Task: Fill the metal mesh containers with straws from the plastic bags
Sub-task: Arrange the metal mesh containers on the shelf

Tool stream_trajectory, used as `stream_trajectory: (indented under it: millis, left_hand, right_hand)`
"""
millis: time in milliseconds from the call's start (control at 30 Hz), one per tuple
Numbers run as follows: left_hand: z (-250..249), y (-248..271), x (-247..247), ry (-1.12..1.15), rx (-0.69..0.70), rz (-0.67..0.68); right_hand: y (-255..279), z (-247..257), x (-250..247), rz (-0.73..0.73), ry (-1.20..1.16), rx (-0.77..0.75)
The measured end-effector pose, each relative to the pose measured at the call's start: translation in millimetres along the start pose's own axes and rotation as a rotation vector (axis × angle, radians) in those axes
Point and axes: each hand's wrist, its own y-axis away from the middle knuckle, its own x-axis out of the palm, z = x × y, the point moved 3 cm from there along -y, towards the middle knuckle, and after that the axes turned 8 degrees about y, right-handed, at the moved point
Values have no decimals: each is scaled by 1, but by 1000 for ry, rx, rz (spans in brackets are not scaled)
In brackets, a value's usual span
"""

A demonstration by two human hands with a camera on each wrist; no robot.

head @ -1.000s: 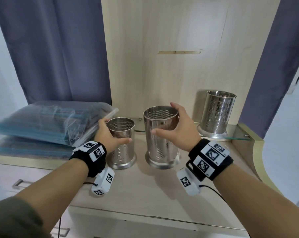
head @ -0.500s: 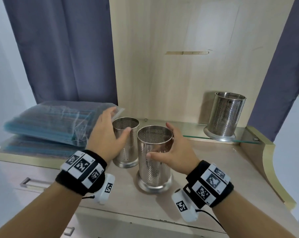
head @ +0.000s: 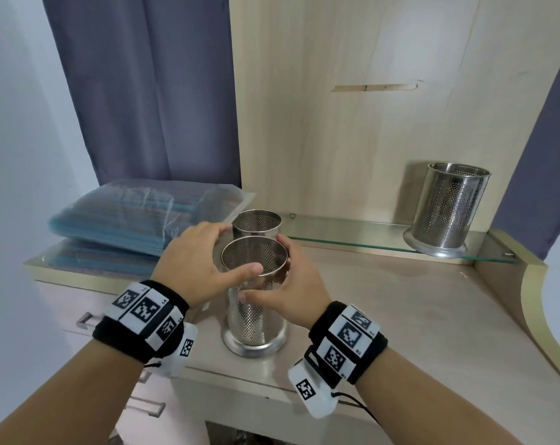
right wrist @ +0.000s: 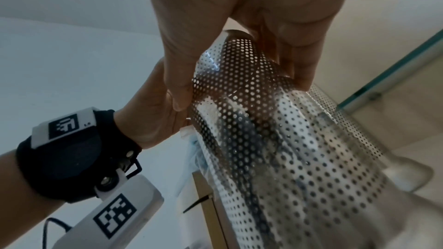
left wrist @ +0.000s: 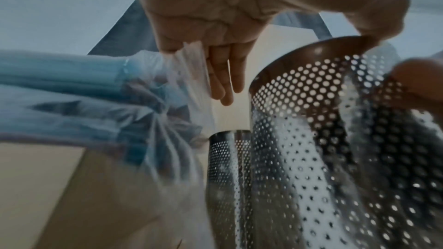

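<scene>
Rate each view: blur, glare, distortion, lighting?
Head view: sharp, evenly lit, wide-angle bowing at edges, mild glare on the front container. Left wrist view: motion-smeared straw bags, dim. Right wrist view: right hand shaded, container's lower half blurred.

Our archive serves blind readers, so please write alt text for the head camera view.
The right hand grips the nearest mesh container on a wooden counter, with the left hand beside it, thumb across its rim. A second container stands just behind, a third container on a glass shelf at the right, and bagged blue straws lie at the left.
</scene>
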Motion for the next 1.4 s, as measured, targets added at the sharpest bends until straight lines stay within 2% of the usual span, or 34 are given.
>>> stream_trajectory:
  millis: [167,267,433,533,667,900,1000,1100,1167,1233,1300,1400]
  left_hand:
    - [9,9,8,-77,-90,40]
    - [9,12,10,-57,-105,24]
    - [15,13,17,-48,-123,-27]
    - [17,13,22,-63,-134,-55]
    - [18,15,26,-23,-125,-123]
    - [14,19,30,14,-116,-186]
    - [14,20,31,20,-126,-198]
    - [15,21,32,31,-134,-200]
    - [16,20,32,37,-138,-202]
    - [16,20,33,44,-138,-205]
    - [16,20,33,51,-139,-205]
    - [16,20,33,49,-129,-210]
  right_hand:
    - [-6,-15,17,41,-47,39]
    - [-13,-19,22,127,-10,55]
    - [-10,-25,8,378,247,99]
    - [-3,-25,-11,373,403,126]
    - [-3,-24,-50,218,482,82]
    - [-40,-33,-144,-397,630,6]
    - [-54,-35,-184,-621,809,100]
    - [-63,-38,-213,-799,930,261]
    - [-65,-44,-228,-868,887,409]
    - [-64,-55,-244,-868,716,542]
    - [-61,-66,-256,-853,549,586]
    - [-59,-74,-261,-811,448,569]
